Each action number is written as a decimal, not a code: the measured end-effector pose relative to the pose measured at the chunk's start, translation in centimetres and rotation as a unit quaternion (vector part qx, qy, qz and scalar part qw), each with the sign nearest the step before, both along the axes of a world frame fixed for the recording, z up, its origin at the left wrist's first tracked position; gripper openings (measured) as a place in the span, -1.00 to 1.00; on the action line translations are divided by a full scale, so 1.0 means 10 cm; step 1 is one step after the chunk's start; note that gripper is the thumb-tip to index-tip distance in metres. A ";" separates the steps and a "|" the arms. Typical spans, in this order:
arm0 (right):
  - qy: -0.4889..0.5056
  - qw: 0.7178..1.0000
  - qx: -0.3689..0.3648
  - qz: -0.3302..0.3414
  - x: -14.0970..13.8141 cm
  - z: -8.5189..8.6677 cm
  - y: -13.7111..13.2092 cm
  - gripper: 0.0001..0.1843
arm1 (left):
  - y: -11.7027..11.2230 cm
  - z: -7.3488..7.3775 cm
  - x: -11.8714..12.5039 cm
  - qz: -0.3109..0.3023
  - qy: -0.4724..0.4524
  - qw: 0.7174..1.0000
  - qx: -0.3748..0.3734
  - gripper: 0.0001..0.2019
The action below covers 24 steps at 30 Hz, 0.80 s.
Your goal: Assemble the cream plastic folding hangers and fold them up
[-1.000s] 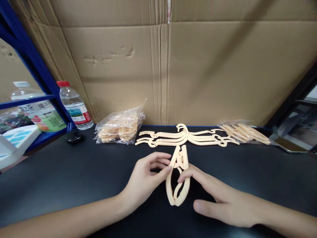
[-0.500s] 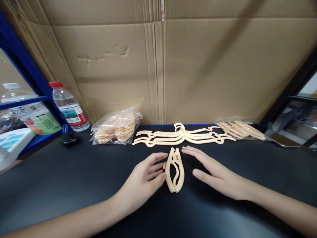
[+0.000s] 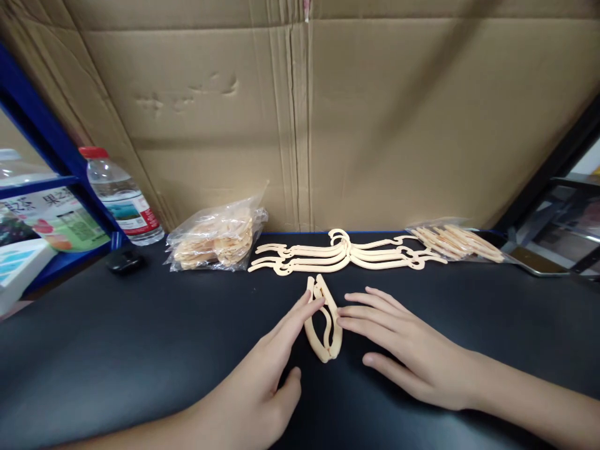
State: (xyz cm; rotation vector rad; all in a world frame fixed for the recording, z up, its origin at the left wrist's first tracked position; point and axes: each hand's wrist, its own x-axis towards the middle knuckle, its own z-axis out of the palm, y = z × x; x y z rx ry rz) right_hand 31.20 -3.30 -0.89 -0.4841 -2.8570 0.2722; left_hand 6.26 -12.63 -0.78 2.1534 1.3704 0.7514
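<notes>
A folded cream plastic hanger [image 3: 323,324] lies on the black table [image 3: 140,325] in front of me. My left hand [image 3: 267,369] is flat and open, its fingertips touching the hanger's left side. My right hand [image 3: 403,347] is spread open on the table, fingertips against the hanger's right side. Behind it lies a row of unfolded cream hangers [image 3: 342,255], stacked together.
A clear bag of folded hangers [image 3: 215,240] sits at the back left, another bag of hangers [image 3: 457,242] at the back right. A water bottle [image 3: 119,197] and a small black object [image 3: 122,261] stand by a blue shelf [image 3: 42,144]. Cardboard [image 3: 300,112] walls the back.
Both hands let go of the folded hanger and flattened beside it. The hanger now lies flat, a little farther from me.
</notes>
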 end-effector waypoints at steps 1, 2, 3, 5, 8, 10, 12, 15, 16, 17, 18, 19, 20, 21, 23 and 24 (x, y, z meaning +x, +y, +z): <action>-0.005 1.000 0.002 -0.001 0.00 0.00 0.00 -0.53 | 0.00 0.00 0.00 0.004 0.015 1.000 0.019 -0.23; -0.010 1.000 0.003 -0.002 0.00 0.00 0.01 -0.52 | 0.00 -0.01 0.01 0.011 0.030 0.999 0.036 -0.24; -0.016 1.000 0.005 -0.001 0.00 0.00 0.01 -0.52 | 0.01 -0.02 0.01 0.018 0.045 0.998 0.046 -0.25; -0.025 1.000 0.011 0.001 -0.01 0.00 0.00 -0.50 | 0.02 -0.04 0.02 0.029 0.071 0.996 0.051 -0.29; -0.031 0.999 0.018 0.002 -0.01 -0.01 -0.01 -0.51 | 0.05 -0.05 0.03 0.022 0.090 0.995 0.043 -0.32; -0.032 0.999 0.016 -0.002 -0.01 -0.02 0.00 -0.52 | 0.08 -0.05 0.02 0.010 0.091 0.995 0.041 -0.34; -0.031 0.999 0.009 -0.008 0.00 -0.04 0.02 -0.53 | 0.10 -0.04 0.02 0.005 0.088 0.995 0.038 -0.37; -0.011 1.000 -0.009 -0.008 0.00 -0.06 0.05 -0.54 | 0.13 -0.04 0.00 0.002 0.078 0.996 0.035 -0.37; 0.006 1.000 -0.016 -0.007 -0.01 -0.06 0.06 -0.56 | 0.14 -0.05 0.00 0.002 0.075 0.997 0.035 -0.37; 0.028 0.999 -0.026 -0.007 -0.01 -0.07 0.07 -0.58 | 0.15 -0.05 -0.01 0.001 0.072 0.997 0.037 -0.36; 0.057 0.998 -0.036 -0.011 -0.01 -0.08 0.08 -0.62 | 0.17 -0.05 -0.02 -0.001 0.072 0.997 0.041 -0.36; 0.090 0.995 -0.045 -0.021 -0.02 -0.08 0.09 -0.67 | 0.19 -0.05 -0.04 -0.003 0.073 0.996 0.047 -0.37; 0.123 0.990 -0.051 -0.038 -0.01 -0.09 0.11 -0.74 | 0.22 -0.05 -0.06 -0.004 0.074 0.996 0.057 -0.39; 0.152 0.985 -0.055 -0.058 -0.01 -0.10 0.14 -0.79 | 0.26 -0.05 -0.10 -0.003 0.076 0.995 0.070 -0.41; 0.183 0.977 -0.055 -0.093 0.03 -0.12 0.21 -0.81 | 0.36 -0.04 -0.17 0.006 0.082 0.992 0.098 -0.47; 0.186 0.976 -0.054 -0.100 0.05 -0.12 0.25 -0.81 | 0.41 -0.04 -0.21 0.013 0.086 0.990 0.107 -0.51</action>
